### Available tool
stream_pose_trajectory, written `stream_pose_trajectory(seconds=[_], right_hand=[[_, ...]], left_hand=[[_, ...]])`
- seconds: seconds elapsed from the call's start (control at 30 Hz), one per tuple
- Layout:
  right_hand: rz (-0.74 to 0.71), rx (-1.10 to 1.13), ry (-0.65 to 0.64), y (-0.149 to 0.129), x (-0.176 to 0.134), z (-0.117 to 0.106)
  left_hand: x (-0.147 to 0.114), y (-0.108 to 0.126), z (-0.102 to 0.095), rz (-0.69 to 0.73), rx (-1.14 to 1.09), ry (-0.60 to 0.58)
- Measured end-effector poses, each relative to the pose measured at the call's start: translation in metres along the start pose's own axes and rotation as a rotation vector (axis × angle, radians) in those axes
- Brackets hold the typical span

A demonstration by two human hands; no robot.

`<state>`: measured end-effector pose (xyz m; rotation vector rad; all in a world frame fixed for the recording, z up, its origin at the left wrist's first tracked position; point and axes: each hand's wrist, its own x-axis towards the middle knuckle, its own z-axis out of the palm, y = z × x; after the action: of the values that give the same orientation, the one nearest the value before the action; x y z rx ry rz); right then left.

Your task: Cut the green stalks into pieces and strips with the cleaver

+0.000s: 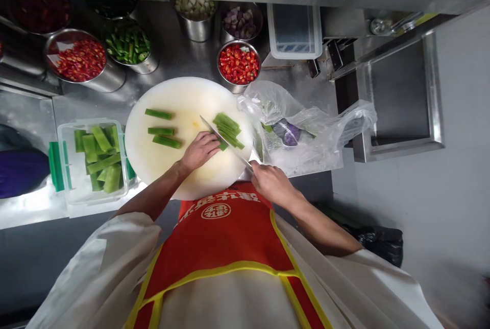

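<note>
A round white cutting board [179,96] lies on the steel counter. My right hand [272,182] grips a knife [224,141] whose blade slants across the board. My left hand [199,149] rests on the board beside the blade, fingers curled on a green vegetable piece under it. A pile of cut green strips [228,130] lies just beyond the blade. Three longer green vegetable pieces [164,131] lie on the left half of the board.
A clear tub [65,165] of green pieces stands left of the board. Steel bowls hold chopped red chili [238,63], [79,59], green pepper [129,45], and other cuts at the back. A plastic bag [306,130] with a purple vegetable lies to the right, by a sink [401,99].
</note>
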<state>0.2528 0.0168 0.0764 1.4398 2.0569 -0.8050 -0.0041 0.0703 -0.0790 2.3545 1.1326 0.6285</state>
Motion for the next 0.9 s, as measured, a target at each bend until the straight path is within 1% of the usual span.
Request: stream_pose_trajectory(seconds=[0.1,0.17,0.23,0.33,0.4,0.43,0.5,0.53,0.63,0.7,0.77,0.8,0.87,0.9], right_hand=[[-0.003,0.019,-0.002,-0.004,0.01,0.002],[-0.008,0.039,0.022,-0.011,0.026,0.002],[-0.012,0.049,0.066,-0.018,0.043,0.0],[-0.006,0.052,0.106,-0.022,0.057,-0.002],[-0.006,0.065,0.113,-0.018,0.058,0.0],[-0.012,0.082,0.115,-0.015,0.057,0.002],[-0.051,0.151,0.121,-0.006,0.052,0.008],[-0.082,0.206,0.13,0.0,0.05,0.012],[-0.187,0.428,0.168,0.015,0.041,0.025],[-0.22,0.579,0.122,0.023,0.036,0.033],[-0.226,0.692,0.076,0.028,0.03,0.041],[-0.232,0.728,0.082,0.029,0.027,0.046],[-0.242,0.752,0.153,0.029,0.021,0.055],[-0.244,0.746,0.191,0.028,0.019,0.059]], left_hand=[[0.0,0.002,0.001,0.025,0.042,0.006],[-0.001,0.007,0.004,0.049,0.071,0.013],[-0.002,0.015,0.01,0.043,0.094,0.022],[-0.002,0.023,0.019,-0.027,0.139,0.064],[0.001,0.021,0.017,-0.097,0.184,0.12],[0.005,0.018,0.013,-0.143,0.213,0.143],[0.016,0.008,-0.005,-0.271,0.292,0.137],[0.024,0.002,-0.017,-0.347,0.337,0.101],[0.045,-0.023,-0.061,-0.552,0.449,-0.064],[0.053,-0.042,-0.088,-0.642,0.487,-0.108],[0.051,-0.062,-0.109,-0.715,0.509,-0.082],[0.047,-0.072,-0.116,-0.745,0.516,-0.057],[0.038,-0.089,-0.125,-0.758,0.521,-0.031],[0.033,-0.096,-0.126,-0.747,0.521,-0.036]])
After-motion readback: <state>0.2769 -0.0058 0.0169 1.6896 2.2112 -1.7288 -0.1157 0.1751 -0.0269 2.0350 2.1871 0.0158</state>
